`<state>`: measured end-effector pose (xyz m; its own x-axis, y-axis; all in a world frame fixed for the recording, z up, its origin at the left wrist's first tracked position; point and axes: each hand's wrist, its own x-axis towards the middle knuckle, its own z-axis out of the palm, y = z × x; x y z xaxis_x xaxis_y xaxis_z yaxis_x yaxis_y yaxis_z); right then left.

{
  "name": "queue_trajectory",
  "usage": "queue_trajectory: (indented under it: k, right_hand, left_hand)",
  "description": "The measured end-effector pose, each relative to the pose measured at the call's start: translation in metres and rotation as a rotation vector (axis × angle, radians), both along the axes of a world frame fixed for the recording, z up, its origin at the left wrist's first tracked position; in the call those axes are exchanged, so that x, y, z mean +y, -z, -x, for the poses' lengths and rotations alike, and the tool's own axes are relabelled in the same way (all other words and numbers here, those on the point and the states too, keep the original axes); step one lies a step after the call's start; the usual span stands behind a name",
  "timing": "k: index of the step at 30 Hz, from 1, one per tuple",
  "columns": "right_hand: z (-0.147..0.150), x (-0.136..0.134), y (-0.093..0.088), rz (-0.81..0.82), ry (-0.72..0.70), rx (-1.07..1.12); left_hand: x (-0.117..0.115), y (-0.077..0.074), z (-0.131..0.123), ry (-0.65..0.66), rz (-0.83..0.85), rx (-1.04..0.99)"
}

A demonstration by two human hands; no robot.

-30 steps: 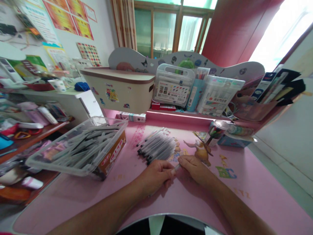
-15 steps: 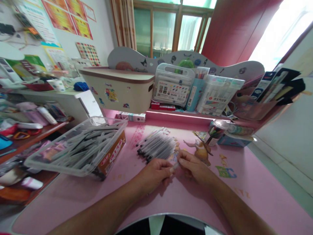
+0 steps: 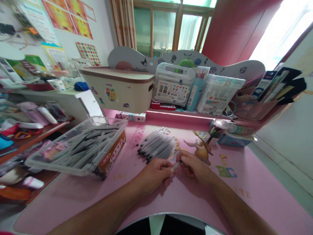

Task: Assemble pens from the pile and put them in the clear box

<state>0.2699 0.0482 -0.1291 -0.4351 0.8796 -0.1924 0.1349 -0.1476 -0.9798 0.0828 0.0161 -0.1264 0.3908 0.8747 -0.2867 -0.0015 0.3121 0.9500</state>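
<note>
Close together over the pink desk (image 3: 190,209), both my hands are closed on one slim, pale pen (image 3: 176,165). My left hand (image 3: 158,171) pinches its near end between thumb and fingers. At the other end, where a dark part shows, my right hand (image 3: 193,164) has its fingers curled round it. Much of the pen is hidden by my fingers. Just beyond my left hand lies a pile of translucent pens (image 3: 157,145), their black ends mostly pointing left.
A clear plastic box (image 3: 61,169) full of grey, pen-like pieces stands to the left. Along the back, a shelf carries a lidded cream bin (image 3: 119,94), a marker case (image 3: 173,86) and a pen holder (image 3: 254,109). A jar (image 3: 216,130) stands at the right.
Between my hands, more of the pen shows now, with a dark part visible at my right fingers. My right fingers have shifted slightly; the left hand stays in place.
</note>
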Motion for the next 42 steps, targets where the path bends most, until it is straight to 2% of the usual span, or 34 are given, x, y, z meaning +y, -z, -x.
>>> queue_trajectory:
  k: [3,6,14,18,21,23,26,29,36,38,42]
  right_hand:
    - [0.000,-0.001,0.002,-0.068,0.007,-0.100]
    - [0.000,-0.001,0.004,-0.052,0.029,-0.068]
    - [0.001,0.000,0.003,0.001,0.037,0.179]
    - [-0.001,0.001,0.000,0.065,0.104,0.327]
    - [-0.003,0.003,-0.004,0.121,0.157,0.457]
    - [-0.004,0.002,-0.007,0.233,0.123,0.549]
    - [-0.004,0.000,-0.009,0.395,0.000,0.587]
    - [-0.001,-0.003,-0.007,0.379,-0.029,0.516]
    - [0.005,-0.004,-0.002,0.302,0.111,0.395]
    - [0.005,-0.001,-0.002,0.265,0.213,0.421]
    - [-0.004,0.013,-0.003,0.110,0.529,0.543]
  left_hand:
    - [0.001,0.003,0.001,0.003,-0.002,-0.005]
    - [0.004,0.002,0.001,-0.022,0.036,-0.031]
    - [0.008,-0.009,0.009,0.035,0.192,-0.169]
    - [0.007,-0.007,0.014,0.098,0.302,-0.246]
    - [0.006,-0.006,0.014,0.146,0.290,-0.262]
    - [0.005,-0.007,0.013,0.139,0.245,-0.250]
    - [0.005,-0.010,0.011,0.111,0.206,-0.226]
    - [0.006,-0.012,0.010,0.095,0.201,-0.213]
    - [0.005,-0.010,0.011,0.065,0.204,-0.198]
    - [0.005,-0.010,0.011,0.071,0.209,-0.194]
    - [0.005,-0.008,0.010,0.059,0.235,-0.265]
